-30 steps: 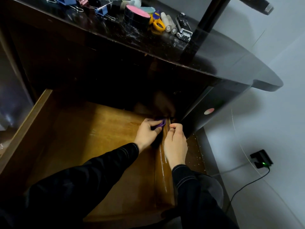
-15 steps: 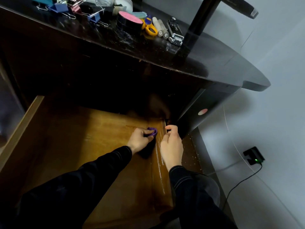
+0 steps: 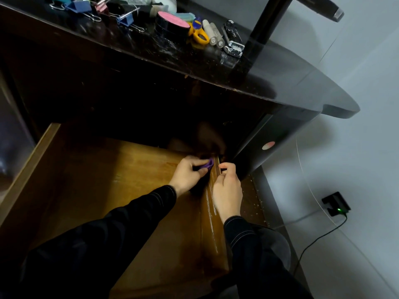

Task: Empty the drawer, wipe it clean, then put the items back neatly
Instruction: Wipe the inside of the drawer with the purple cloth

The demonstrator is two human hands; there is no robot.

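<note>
Wooden drawer [image 3: 97, 180] is sitting pulled open; left hand [image 3: 187, 175] is pinching purple cloth [image 3: 207, 164] into its far-right corner, right hand [image 3: 227, 190] curling just beside, grip unclear.

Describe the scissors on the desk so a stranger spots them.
Look at the dark desk top above the open drawer. Among the clutter at its back, the scissors lie between a black round tin with a pink lid and two pale tubes. Only they have yellow handles.

The drawer [image 3: 108, 190] was amber-brown; the cloth [image 3: 207, 164], purple; the desk [image 3: 291, 83], glossy black. Near the desk's far edge lay yellow scissors [image 3: 200, 36], a blue binder clip [image 3: 125, 19] and a pink-topped black tin [image 3: 172, 24].
</note>
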